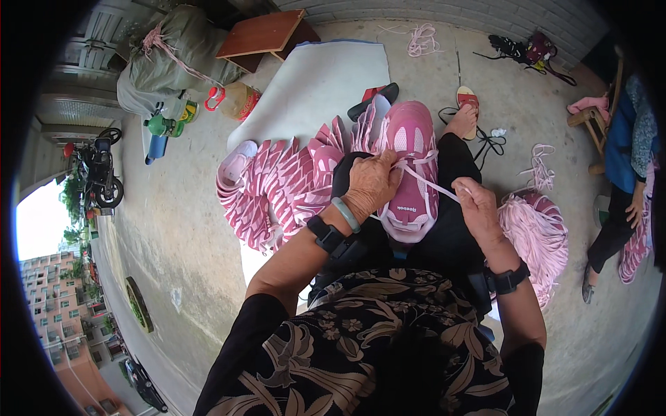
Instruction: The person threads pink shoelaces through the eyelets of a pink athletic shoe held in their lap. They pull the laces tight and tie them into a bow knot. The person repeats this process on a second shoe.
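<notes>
A pink sneaker upper [409, 187] lies across my lap, its toe pointing away from me and its white-lined collar toward me. My left hand [374, 179] is closed at the left edge of the lacing, fingertips bent onto the upper near the lace holes; whether it pinches the lace or the upper's edge is hidden. A pale pink shoelace [433, 184] runs from the lacing across to my right hand [476, 206], which pinches it to the right of the shoe. Beside my right leg rests a big bundle of pale pink laces [533, 232] with more pink uppers.
Left of my legs, pink uppers [277, 187] lie in overlapping rows by a white sheet [326, 76]. Jugs [236, 100], a stuffed sack [173, 52] and a brown wooden stand [263, 35] are farther left. Another person [628, 159] sits at the right near a wooden stool [593, 111].
</notes>
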Action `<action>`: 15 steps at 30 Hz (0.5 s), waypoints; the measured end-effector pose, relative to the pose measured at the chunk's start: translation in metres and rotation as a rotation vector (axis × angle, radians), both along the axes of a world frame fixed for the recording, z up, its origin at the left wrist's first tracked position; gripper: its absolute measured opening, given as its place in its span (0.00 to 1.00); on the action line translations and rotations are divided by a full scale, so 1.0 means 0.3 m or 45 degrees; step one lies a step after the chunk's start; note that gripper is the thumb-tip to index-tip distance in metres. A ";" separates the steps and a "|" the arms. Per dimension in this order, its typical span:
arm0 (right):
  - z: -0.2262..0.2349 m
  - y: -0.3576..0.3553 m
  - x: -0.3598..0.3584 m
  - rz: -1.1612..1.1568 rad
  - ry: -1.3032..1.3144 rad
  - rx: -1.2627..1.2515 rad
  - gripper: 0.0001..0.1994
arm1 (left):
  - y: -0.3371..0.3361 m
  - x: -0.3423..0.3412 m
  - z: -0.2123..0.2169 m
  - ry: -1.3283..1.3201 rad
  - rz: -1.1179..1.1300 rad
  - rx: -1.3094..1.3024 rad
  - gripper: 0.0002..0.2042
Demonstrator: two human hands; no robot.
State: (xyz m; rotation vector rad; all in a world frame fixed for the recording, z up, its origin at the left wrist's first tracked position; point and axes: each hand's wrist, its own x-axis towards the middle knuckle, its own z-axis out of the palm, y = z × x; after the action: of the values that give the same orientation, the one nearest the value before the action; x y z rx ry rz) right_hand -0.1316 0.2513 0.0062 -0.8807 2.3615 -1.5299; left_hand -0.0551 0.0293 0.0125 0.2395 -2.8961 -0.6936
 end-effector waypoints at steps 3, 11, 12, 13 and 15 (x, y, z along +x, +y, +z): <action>-0.030 -0.096 -0.013 0.044 0.239 0.157 0.06 | 0.011 -0.016 0.026 -0.130 -0.021 -0.155 0.07; -0.035 -0.084 0.030 0.133 0.300 0.328 0.04 | -0.091 -0.079 0.060 0.207 -0.344 -0.455 0.03; -0.036 -0.078 0.032 0.120 0.262 0.251 0.04 | -0.094 -0.084 0.057 0.105 -0.271 -0.430 0.05; -0.039 -0.075 0.036 0.109 0.224 0.174 0.04 | -0.092 -0.085 0.051 0.220 -0.200 -0.306 0.05; -0.046 -0.074 0.041 0.142 0.047 0.137 0.03 | -0.074 -0.085 0.030 0.463 -0.042 -0.061 0.05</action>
State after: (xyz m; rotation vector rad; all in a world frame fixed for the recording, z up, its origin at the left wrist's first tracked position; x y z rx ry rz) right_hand -0.1194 0.2291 -0.0076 -1.0052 2.3513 -1.3430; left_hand -0.0805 0.0071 0.0215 0.0517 -2.5697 -0.6000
